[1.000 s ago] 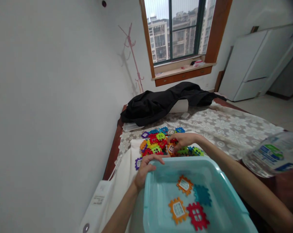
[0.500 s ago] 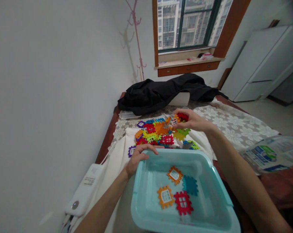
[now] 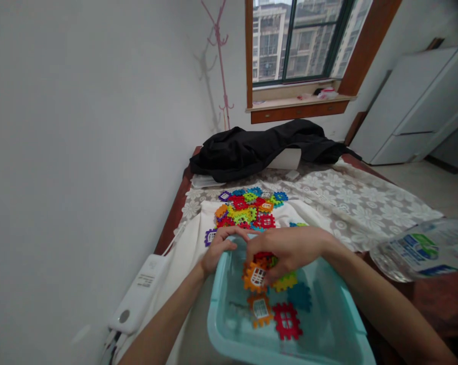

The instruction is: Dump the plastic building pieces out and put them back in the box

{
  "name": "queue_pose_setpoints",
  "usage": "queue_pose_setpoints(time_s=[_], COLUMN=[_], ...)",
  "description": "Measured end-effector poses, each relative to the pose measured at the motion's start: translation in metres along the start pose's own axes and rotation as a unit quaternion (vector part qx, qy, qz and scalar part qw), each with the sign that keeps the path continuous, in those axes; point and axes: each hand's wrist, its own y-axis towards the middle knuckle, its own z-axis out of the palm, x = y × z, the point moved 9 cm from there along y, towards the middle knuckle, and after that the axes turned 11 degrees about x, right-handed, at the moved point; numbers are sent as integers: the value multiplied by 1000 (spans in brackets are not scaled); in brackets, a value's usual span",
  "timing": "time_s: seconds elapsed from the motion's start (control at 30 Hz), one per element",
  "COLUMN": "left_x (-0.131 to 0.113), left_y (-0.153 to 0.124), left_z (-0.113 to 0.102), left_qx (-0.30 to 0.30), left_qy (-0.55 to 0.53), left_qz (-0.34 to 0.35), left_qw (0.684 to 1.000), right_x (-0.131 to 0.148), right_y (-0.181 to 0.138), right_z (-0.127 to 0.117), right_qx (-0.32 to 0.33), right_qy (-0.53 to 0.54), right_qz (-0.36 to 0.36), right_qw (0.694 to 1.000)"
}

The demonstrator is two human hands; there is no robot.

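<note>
My left hand (image 3: pixel 223 247) grips the far left rim of a light blue plastic basin (image 3: pixel 215 304). Inside the basin, my right hand (image 3: pixel 285 253) is closed around a bunch of notched plastic building tiles; an orange tile with a window pattern (image 3: pixel 256 277) and a yellow-green tile (image 3: pixel 284 282) show below its fingers. On the basin floor lie a red window tile (image 3: pixel 287 321), a blue tile (image 3: pixel 300 296) and another orange tile (image 3: pixel 260 310). Beyond the far rim, a pile of mixed coloured tiles (image 3: pixel 242 213) rests on white cloth (image 3: pixel 208 209).
A black garment (image 3: pixel 263 149) lies across the table's far end. A clear plastic bottle (image 3: pixel 422 248) is at the right, and a white power strip (image 3: pixel 138 289) at the left. Patterned tablecloth (image 3: pixel 366 197) covers the table. A pink coat stand (image 3: pixel 222 71) stands behind.
My right hand has come from the pile into the basin, carrying several tiles. The pile is smaller on its right side. My left hand stays on the rim.
</note>
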Motion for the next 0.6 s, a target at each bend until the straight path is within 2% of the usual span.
queue_pose_setpoints(time_s=[0.1,0.23,0.3,0.4,0.47,0.5,0.53,0.57,0.6], left_x=[-5,-7,-6,-5,-5,-5,-6,-8,-9], left_y=[2,3,3,2,2,2,2,2,2], left_z=[4,7,7,4,0,0,1,3,5], left_qx=[23,30,35,24,7,4,7,14,23], left_qy=[-2,-22,-23,-14,-5,1,3,1,-4], left_qz=[7,13,14,17,19,19,19,21,23], left_qw=[1000,999,999,999,1000,1000,1000,1000,999], right_x=[-14,-4,3,0,-12,-22,-36,-53,-75], right_y=[8,6,2,-9,-17,-21,-27,-36,-49], right_z=[19,29,26,8,-13,-29,-46,-65,-80], right_qx=[58,83,82,48,-15,-74,-153,-262,-382], right_qy=[-10,19,52,129,190,212,220,206,173], right_qz=[56,18,-7,-22,-57,-83,-110,-127,-113], right_qw=[997,996,995,990,980,971,957,934,901])
